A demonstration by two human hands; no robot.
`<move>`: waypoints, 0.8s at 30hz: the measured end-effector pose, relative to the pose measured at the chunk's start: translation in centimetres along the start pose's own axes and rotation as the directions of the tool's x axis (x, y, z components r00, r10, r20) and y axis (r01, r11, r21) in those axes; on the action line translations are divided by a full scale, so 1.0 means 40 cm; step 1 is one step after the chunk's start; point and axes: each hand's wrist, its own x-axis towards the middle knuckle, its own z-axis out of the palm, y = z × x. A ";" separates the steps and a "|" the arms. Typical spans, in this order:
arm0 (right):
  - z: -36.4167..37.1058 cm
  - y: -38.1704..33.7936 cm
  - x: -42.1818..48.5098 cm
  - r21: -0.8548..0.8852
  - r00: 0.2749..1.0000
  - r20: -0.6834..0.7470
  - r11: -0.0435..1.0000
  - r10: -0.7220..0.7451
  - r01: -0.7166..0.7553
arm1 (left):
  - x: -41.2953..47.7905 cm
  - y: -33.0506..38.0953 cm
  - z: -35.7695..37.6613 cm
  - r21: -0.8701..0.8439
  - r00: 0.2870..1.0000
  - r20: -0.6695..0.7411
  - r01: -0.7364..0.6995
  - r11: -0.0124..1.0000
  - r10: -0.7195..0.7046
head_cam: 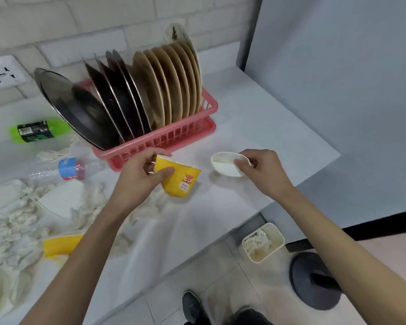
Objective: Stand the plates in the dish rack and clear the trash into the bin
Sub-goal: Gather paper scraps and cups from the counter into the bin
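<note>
White counter (pixel 256 127) runs along a pale brick wall, and near its front middle the left hand (pixel 141 174) grips a yellow paper cup (pixel 181 179), thumb across its side and fingers curled behind the rim. The cup's long axis is nearly upright, with the mouth tipped up and away toward the rack and the narrow base pointing down at the counter. Just to its right, the right hand (pixel 260 170) pinches the rim of a squashed white cup (pixel 225 164), whose mouth faces up and left. Behind both, a pink dish rack (pixel 174 137) holds dark plates (pixel 117 97) and tan plates (pixel 169 83) on edge, leaning left. Crumpled tissues (pixel 17 221), a plastic bottle (pixel 68 168) and a second yellow cup (pixel 59 245) lie at the left. On the floor, a small bin (pixel 277 233) holds crumpled paper (pixel 258 242).
</note>
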 end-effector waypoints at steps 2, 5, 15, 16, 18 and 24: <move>-0.057 0.052 -0.063 0.007 0.996 -0.060 0.998 0.064 -0.063 | 0.004 0.009 0.083 0.002 0.999 0.044 0.002 1.000 -0.003; -0.136 0.143 -0.162 -0.016 0.977 -0.126 0.984 0.175 -0.178 | -0.002 0.020 0.217 0.027 0.992 0.123 0.031 0.999 -0.034; -0.260 0.391 -0.473 -0.085 0.905 -0.085 0.902 0.418 -0.424 | -0.069 0.031 0.593 0.158 0.937 0.310 0.119 0.980 -0.164; -0.256 0.418 -0.504 -0.092 0.895 -0.069 0.890 0.441 -0.446 | -0.085 0.031 0.623 0.187 0.928 0.324 0.128 0.974 -0.184; -0.245 0.466 -0.561 -0.089 0.875 -0.038 0.870 0.483 -0.484 | -0.113 0.017 0.678 0.230 0.908 0.356 0.145 0.962 -0.222; -0.248 0.564 -0.652 -0.055 0.835 0.000 0.834 0.550 -0.549 | -0.175 -0.036 0.792 0.300 0.848 0.440 0.171 0.938 -0.295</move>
